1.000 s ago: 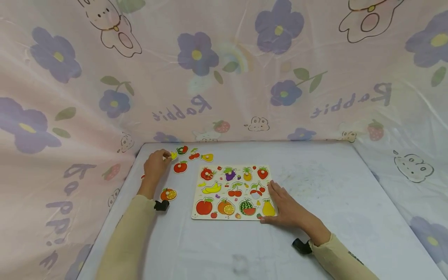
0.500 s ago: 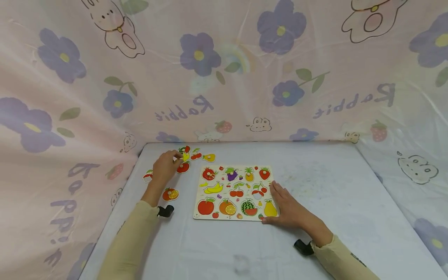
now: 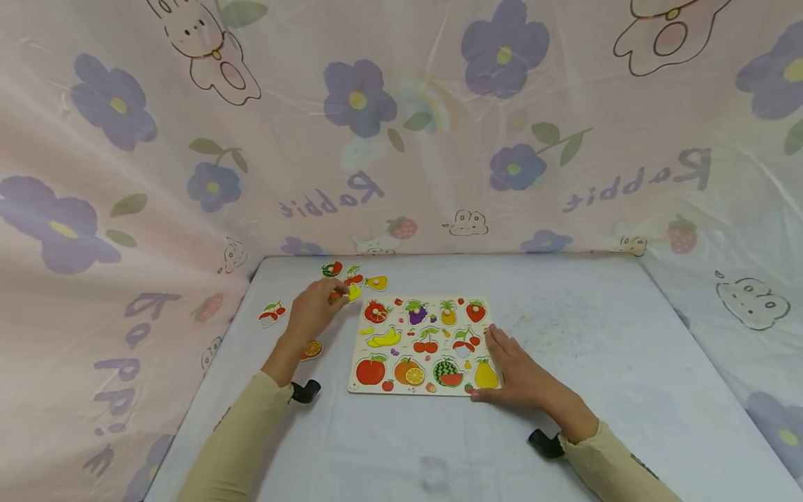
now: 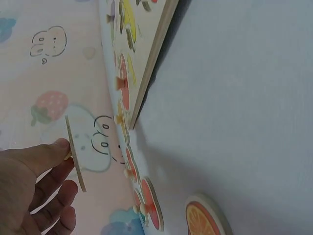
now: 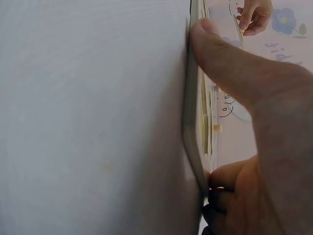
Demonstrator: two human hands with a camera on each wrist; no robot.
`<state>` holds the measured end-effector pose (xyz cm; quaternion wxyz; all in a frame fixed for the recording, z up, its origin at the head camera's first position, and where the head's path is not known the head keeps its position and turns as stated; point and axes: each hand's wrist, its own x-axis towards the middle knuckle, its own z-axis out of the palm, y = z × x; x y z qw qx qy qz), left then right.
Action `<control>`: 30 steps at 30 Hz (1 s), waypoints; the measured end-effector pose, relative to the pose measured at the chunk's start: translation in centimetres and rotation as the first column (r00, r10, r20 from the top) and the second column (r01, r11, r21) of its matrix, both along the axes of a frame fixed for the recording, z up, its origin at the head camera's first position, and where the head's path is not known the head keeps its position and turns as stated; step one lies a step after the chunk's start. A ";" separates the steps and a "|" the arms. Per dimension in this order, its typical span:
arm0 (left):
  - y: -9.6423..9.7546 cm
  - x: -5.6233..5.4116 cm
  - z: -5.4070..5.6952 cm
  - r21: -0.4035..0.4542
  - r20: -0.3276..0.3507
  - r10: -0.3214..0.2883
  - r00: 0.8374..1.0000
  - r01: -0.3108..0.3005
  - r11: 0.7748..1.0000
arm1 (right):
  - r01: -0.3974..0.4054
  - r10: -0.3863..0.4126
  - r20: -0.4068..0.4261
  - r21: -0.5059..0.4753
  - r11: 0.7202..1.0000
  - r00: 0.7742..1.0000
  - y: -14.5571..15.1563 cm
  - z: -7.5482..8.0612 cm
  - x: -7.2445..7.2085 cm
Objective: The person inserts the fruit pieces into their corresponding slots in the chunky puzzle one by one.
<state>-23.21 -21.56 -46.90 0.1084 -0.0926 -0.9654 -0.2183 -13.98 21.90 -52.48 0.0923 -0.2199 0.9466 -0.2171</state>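
Presently, your left grip [image 3: 316,307] is closely pinching the banana piece [image 3: 355,293], perhaps risking a slip through fingertip-only contact; your outspread right grip [image 3: 519,376] is touching the board [image 3: 360,352].

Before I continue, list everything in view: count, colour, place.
Table: 1, pale, across lower view
Curtain: count unclear, pink, behind and beside table
Board: 1, cream, mid-table
Pomegranate, grapes, pineapple, strawberry: 1 each, red, purple, yellow, red, board's far row
Banana: 1, yellow, held near board's far-left corner
Apple: 1, red, left of board, partly hidden
Watermelon: 1, green and red, far edge
Cherries: 1 piece, red, right of watermelon
Pear: 1, yellow, right of cherries
Red-white piece: 1, far left
Orange: 1, orange, left of board
Wrist cameras: 2, black, on wrists
Sleeves: 2, tan, both arms
Left hand: 1, bare, pinching banana
Right hand: 1, bare, against board's right edge
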 end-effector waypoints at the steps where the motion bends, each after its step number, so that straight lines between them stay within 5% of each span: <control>1: 0.2 0.1 0.0 -0.007 0.001 -0.007 1.000 0.007 1.000 | 0.001 -0.001 0.003 -0.003 1.000 1.000 0.0 0.0 0.0; 17: 2.0 1.5 -0.4 0.001 0.090 -0.123 0.988 0.123 0.992 | -0.015 0.015 -0.014 -0.038 0.999 1.000 -0.1 0.3 0.2; 30: 3.3 2.0 -0.7 -0.014 0.170 -0.158 0.973 0.163 0.987 | -0.005 0.005 -0.005 -0.024 1.000 1.000 0.1 -0.1 0.1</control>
